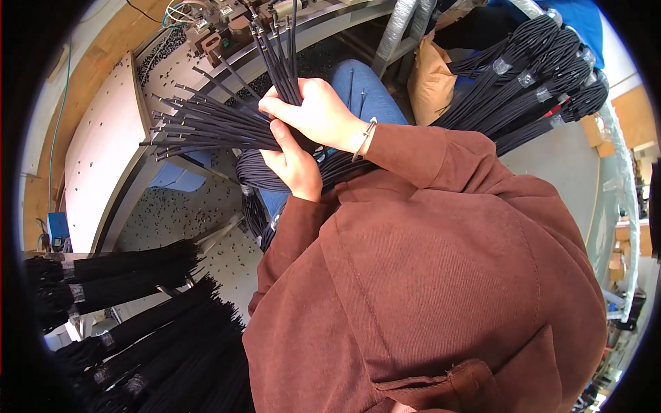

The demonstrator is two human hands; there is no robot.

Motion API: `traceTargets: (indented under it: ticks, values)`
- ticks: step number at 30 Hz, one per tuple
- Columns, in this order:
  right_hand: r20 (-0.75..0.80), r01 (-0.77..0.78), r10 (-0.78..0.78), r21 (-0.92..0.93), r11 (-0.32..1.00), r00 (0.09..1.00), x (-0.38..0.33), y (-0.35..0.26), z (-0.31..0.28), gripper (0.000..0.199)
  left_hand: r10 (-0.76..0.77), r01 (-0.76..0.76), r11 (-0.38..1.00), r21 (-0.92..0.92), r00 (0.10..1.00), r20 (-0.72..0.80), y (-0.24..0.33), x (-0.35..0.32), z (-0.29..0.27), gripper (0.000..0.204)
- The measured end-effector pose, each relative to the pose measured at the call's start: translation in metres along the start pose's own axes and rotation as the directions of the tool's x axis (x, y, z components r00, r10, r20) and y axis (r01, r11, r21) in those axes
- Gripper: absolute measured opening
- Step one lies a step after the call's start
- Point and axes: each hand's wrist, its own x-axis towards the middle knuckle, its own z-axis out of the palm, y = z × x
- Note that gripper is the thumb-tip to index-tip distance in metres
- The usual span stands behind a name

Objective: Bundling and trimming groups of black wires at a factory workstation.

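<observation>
My left hand [297, 167] is closed round a thick bundle of black cables [213, 124], its thumb pointing up along them. Their ends, tipped with small metal pieces, fan out to the left. Just above it, my right hand [320, 110] grips a smaller bunch of black cables [281, 62] that points up toward the bench. One single cable [234, 74] slants between the two groups, near my right thumb. The two hands almost touch. Lower down, the looped cable lengths [265, 172] rest across my lap, partly hidden by my hands and sleeves.
Ahead stands a bench machine [234, 31] with metal blocks and wires. A pale worktop [103, 158] curves along the left. Tied black cable bundles [138, 272] lie at lower left, more coiled bundles [523, 79] at upper right beside a brown paper bag [432, 86]. Small black bits litter the floor [186, 206].
</observation>
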Motion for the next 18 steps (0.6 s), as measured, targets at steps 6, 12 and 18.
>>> traceTargets:
  ticks: [6,12,18]
  values:
    - [-0.006,-0.016,0.016,-0.019,1.0,1.0,-0.001,-0.002,0.001,0.02,-0.019,0.017,0.999,-0.047,0.999,-0.027,-0.001,-0.001,0.0,0.032]
    - [-0.039,-0.065,0.065,0.0,0.998,0.997,0.006,0.007,0.0,0.019,-0.074,0.074,0.997,-0.004,0.997,0.001,-0.006,0.002,-0.002,0.032]
    - [-0.046,-0.112,0.114,0.034,0.993,0.992,0.016,0.017,-0.006,0.018,-0.11,0.111,0.992,0.061,0.994,-0.02,-0.019,0.009,-0.003,0.03]
